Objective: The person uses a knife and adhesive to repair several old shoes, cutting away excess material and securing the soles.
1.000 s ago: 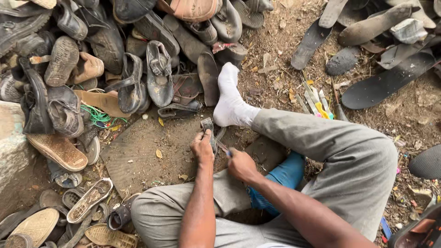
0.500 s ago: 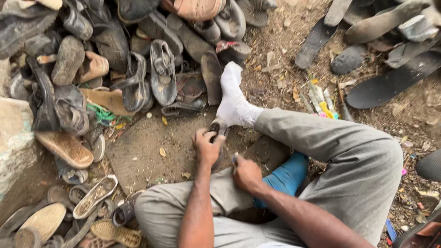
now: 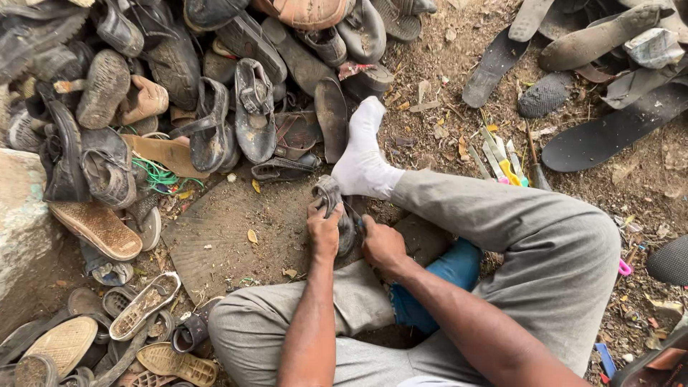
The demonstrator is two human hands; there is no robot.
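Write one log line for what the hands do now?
left hand: grips worn grey shoe piece | right hand: beside it, hold unclear | white-socked foot: touching shoe piece

worn grey shoe piece (image 3: 331, 197), gripped beside socked foot

Open to the left over the flat dark ribbed mat (image 3: 222, 229). Blocked ahead by heaped worn dusty sandals (image 3: 236, 107), right by white-socked foot (image 3: 362, 154) and grey-trousered leg (image 3: 530, 229).
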